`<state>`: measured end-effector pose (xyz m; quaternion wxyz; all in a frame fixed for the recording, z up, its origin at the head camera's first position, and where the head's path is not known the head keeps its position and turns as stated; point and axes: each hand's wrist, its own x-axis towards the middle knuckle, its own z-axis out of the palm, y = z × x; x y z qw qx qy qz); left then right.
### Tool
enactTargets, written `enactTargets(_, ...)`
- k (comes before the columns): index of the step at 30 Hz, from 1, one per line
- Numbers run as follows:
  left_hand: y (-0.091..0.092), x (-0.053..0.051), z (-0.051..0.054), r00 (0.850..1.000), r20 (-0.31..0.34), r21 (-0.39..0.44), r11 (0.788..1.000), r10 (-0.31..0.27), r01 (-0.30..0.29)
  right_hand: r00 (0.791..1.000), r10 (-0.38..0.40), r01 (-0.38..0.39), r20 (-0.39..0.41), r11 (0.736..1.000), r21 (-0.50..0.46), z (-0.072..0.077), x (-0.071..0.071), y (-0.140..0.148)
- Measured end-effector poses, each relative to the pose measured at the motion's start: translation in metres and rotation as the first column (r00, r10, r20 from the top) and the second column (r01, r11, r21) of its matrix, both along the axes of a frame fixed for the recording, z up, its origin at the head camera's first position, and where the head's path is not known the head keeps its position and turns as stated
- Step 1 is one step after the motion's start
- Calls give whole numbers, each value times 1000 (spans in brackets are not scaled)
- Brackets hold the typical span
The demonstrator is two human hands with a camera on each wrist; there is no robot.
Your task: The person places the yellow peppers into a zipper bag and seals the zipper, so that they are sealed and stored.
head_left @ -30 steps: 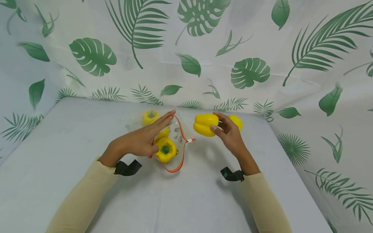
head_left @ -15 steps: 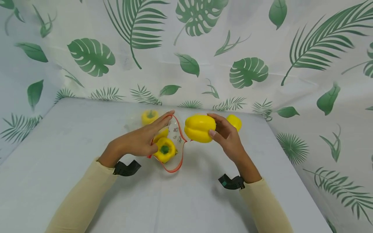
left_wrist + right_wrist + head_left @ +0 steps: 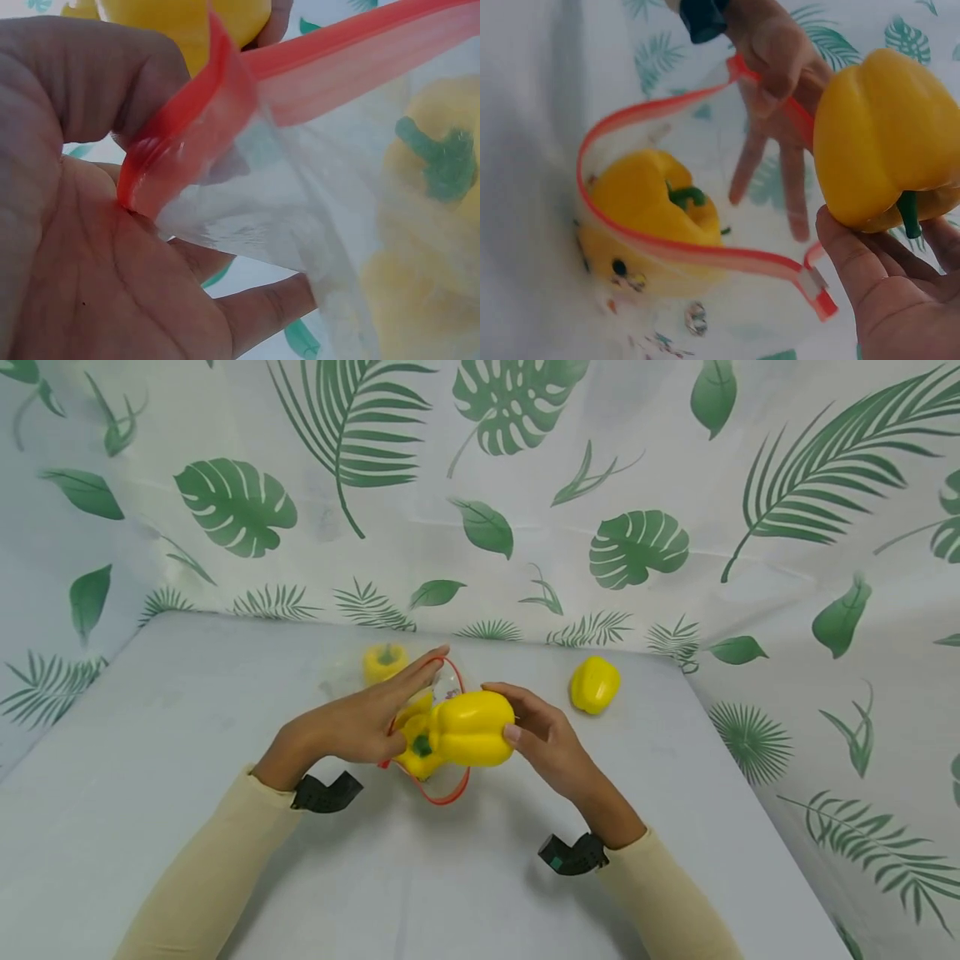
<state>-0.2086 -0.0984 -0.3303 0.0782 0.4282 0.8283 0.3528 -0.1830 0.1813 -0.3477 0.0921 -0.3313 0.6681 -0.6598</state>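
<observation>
A clear bag with a red zip rim (image 3: 451, 797) stands open, yellow peppers (image 3: 420, 758) inside it; the right wrist view shows the rim (image 3: 660, 241) around a pepper (image 3: 634, 196). My left hand (image 3: 360, 720) pinches the rim's near-left part; in the left wrist view its thumb and fingers (image 3: 112, 82) are on the red strip (image 3: 180, 142), other fingers spread outside the bag. My right hand (image 3: 551, 747) grips another yellow pepper (image 3: 474, 728) by its right end, over the bag's opening. The right wrist view shows this pepper (image 3: 889, 142) with its green stem towards my palm.
One loose yellow pepper (image 3: 595, 685) lies on the white table (image 3: 300, 877) to the right, beyond my right hand. Behind the table hangs a leaf-patterned cloth (image 3: 420, 552). A black wrist camera sits on each forearm.
My right hand has carried its pepper left and nearer, from the bag's right side to over its opening. The loose pepper behind that hand shows in full now. My left hand has stayed put.
</observation>
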Motion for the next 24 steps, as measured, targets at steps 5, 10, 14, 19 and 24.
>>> enactTargets(5, 0, 0, -1, 1000, 17, 13, 1000, -11, 11, 994, 74, -71, 79, 997, -33, -8, 3, -10)
enactTargets(10, -1, 0, -1, 999, 22, 25, 999, -32, 31, 992, 95, -94, 89, 995, -20, -16, 4, -21)
enactTargets(14, -2, 1, 0, 999, 7, 25, 999, -41, 41, 996, 76, -75, 56, 997, -18, -19, 4, -26)
enactTargets(19, -1, 3, 1, 999, 24, 24, 999, -44, 44, 997, 15, -16, -71, 1000, -11, -22, 6, -32)
enactTargets(24, 0, 6, 2, 997, 55, 17, 999, -49, 48, 981, -80, 80, -176, 997, -10, -25, 7, -35)
